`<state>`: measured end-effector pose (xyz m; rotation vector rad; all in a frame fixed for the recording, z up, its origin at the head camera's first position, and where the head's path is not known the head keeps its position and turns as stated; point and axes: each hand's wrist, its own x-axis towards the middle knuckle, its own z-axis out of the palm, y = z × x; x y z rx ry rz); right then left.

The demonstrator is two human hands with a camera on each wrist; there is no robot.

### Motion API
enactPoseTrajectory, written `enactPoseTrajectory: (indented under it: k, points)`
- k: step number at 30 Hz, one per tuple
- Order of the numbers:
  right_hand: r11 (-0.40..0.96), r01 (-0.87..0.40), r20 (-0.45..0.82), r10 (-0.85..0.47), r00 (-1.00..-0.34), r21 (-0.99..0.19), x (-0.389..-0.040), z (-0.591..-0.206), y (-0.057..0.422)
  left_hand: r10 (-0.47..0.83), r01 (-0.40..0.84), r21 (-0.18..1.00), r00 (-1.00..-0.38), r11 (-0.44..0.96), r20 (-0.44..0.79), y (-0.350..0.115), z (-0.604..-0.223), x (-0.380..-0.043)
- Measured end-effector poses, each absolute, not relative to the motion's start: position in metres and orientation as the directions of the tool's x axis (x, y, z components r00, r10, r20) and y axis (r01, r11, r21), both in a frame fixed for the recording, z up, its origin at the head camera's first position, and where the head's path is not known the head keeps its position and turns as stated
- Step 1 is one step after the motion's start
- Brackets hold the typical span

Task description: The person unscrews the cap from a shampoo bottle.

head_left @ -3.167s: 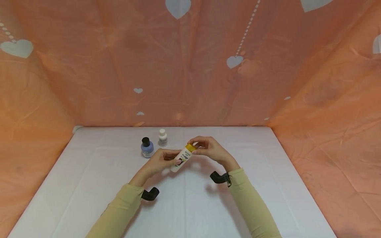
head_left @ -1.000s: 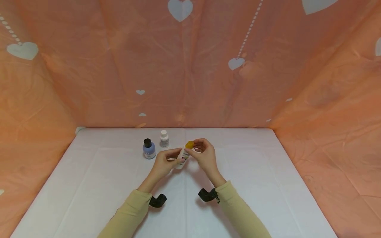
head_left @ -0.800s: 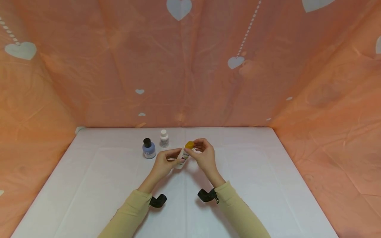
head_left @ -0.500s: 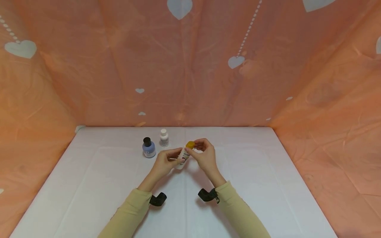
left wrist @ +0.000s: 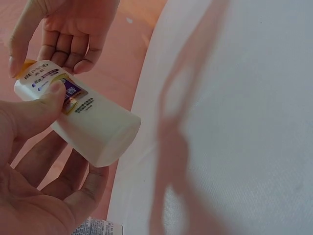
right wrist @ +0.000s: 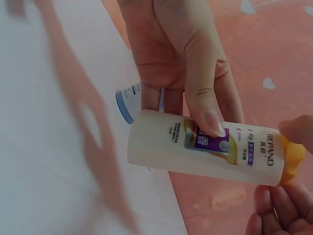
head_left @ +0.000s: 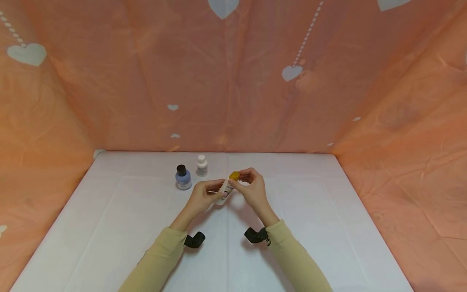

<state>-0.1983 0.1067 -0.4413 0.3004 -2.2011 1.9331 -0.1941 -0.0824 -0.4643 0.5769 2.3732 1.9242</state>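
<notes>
Over the middle of the table, a small white toiletry bottle (head_left: 226, 191) is held tilted, its yellow cap (head_left: 234, 175) pointing up and away. My left hand (head_left: 200, 198) grips its body, thumb across the purple label, as the left wrist view shows on the bottle (left wrist: 105, 128). At the cap end, my right hand (head_left: 254, 194) pinches the yellow cap (right wrist: 292, 161) between thumb and fingers. The cap looks seated on the bottle (right wrist: 156, 142). In the left wrist view, the right hand (left wrist: 73, 34) hides part of the cap.
A blue bottle (head_left: 183, 179) with a black cap stands left of the hands. Behind it is a smaller white bottle (head_left: 202, 167) with a white cap. The white table (head_left: 310, 227) meets an orange curtain (head_left: 255, 101) with hearts at its back edge.
Since the earliest frame, my right hand has come round lower at the cap, its thumb now nearer me, and the bottle is tipped steeper. Over the last second the hands barely move; the view shifts slightly.
</notes>
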Motion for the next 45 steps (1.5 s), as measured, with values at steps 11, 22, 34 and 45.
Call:
enactPoseTrajectory:
  k: [11, 22, 34, 45]
  points:
    - [0.089, -0.285, 0.262, -0.208, -0.942, -0.954, -0.186, -0.413, 0.115, 0.328, 0.212, 0.965, -0.932, 0.156, 0.152, -0.086, -0.462, -0.194]
    - [0.011, -0.270, 0.246, -0.386, -0.889, -0.963, -0.202, -0.432, 0.132, 0.360, 0.200, 0.968, -0.923, 0.154, 0.133, -0.087, -0.461, -0.192]
    - [-0.034, -0.266, 0.254, -0.424, -0.869, -0.964, -0.203, -0.434, 0.134, 0.387, 0.169, 0.976, -0.916, 0.135, 0.105, -0.086, -0.458, -0.192]
    - [0.053, -0.325, 0.286, -0.355, -0.890, -0.944, -0.191, -0.414, 0.127, 0.356, 0.170, 0.980, -0.926, 0.104, 0.123, -0.085, -0.462, -0.193]
